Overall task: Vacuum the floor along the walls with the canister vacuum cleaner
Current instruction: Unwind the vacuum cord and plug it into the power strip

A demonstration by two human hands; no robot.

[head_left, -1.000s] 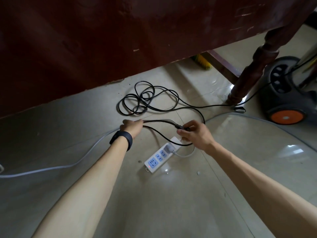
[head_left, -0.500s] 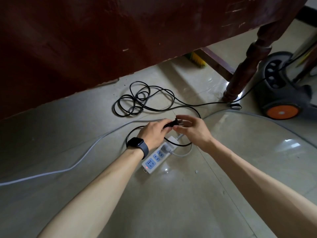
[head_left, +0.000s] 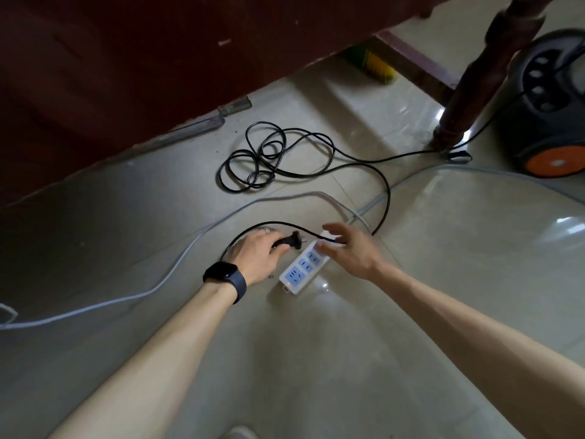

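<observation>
Your left hand (head_left: 258, 251) grips the black plug (head_left: 292, 241), prongs toward the white power strip (head_left: 302, 267) on the floor. Your right hand (head_left: 351, 248) has its fingers spread over the strip's far end and holds nothing. The canister vacuum (head_left: 550, 115) stands at the upper right, beyond the table leg (head_left: 474, 90).

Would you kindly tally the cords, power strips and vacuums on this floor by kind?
2 cords: black cord, grey cord
1 power strip
1 vacuum
Total: 4

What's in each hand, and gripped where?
Left hand grips the black plug by its rear body, prongs free. Right hand, open over the power strip, holds nothing.
</observation>
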